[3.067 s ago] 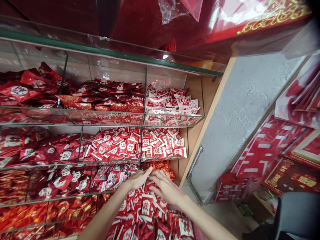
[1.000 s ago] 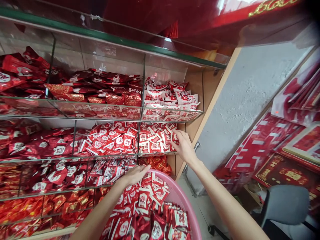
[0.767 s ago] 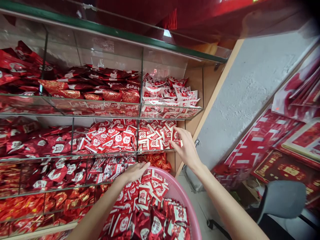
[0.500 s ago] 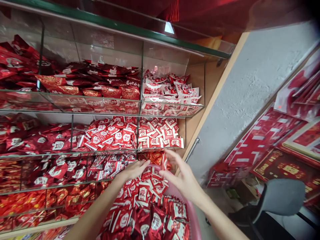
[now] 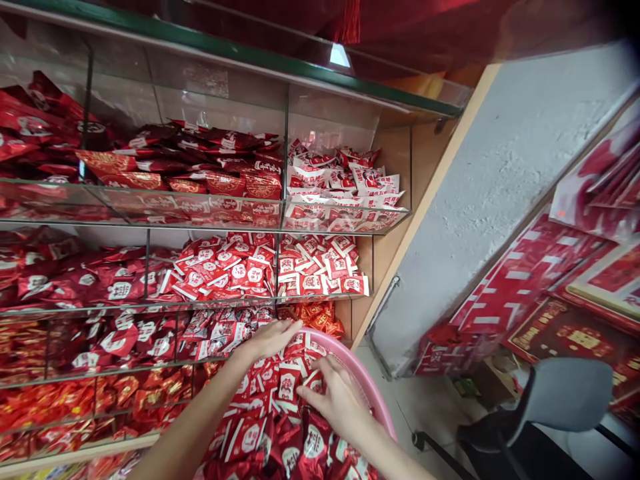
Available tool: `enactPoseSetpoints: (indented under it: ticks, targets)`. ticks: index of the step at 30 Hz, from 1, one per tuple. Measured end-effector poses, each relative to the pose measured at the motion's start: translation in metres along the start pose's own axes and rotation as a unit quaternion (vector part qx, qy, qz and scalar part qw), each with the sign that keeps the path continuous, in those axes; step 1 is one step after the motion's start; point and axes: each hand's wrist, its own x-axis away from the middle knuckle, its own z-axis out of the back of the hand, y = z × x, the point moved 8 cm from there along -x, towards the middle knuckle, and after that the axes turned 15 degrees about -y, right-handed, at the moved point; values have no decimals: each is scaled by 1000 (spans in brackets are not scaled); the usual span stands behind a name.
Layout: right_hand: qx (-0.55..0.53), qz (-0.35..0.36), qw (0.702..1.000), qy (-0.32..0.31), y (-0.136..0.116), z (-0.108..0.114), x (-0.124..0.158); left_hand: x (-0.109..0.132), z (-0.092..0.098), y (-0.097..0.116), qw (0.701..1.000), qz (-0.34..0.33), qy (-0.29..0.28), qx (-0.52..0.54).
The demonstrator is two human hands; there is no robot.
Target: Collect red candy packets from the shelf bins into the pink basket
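A pink plastic basket (image 5: pixel 373 387) is heaped with small red and white wrapped packets (image 5: pixel 289 388) and larger dark red packets (image 5: pixel 315 440). My left hand (image 5: pixel 275 339) lies at the basket's far left rim, its fingers closed over the edge; the thumb is hidden. Inside the basket, my right hand (image 5: pixel 337 397) is low over the packets on the right, thumb and fingers apart. Its fingertips touch or nearly touch packets, some of which show in the gap between them.
Glass-fronted shelves (image 5: pixel 225 303) full of red packets stand ahead and to the left. A wooden side panel (image 5: pixel 425 190) ends them on the right, beside a grey wall (image 5: pixel 470 167). At lower right is a dark chair (image 5: pixel 565 397), with red goods (image 5: pixel 525 280) behind it.
My right hand has moved from above the basket's far rim, where a small packet showed at its fingers, down and back among the packets. My left hand stays at the rim.
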Motion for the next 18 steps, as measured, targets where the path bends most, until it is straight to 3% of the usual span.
enactPoseSetpoints:
  ticks: [9, 18]
  targets:
    - [48, -11, 999, 8, -8, -2, 1, -1, -1, -4, 1000, 7, -1, 16]
    - [157, -74, 985, -10, 8, -17, -9, -4, -3, -7, 1000, 1, -3, 21]
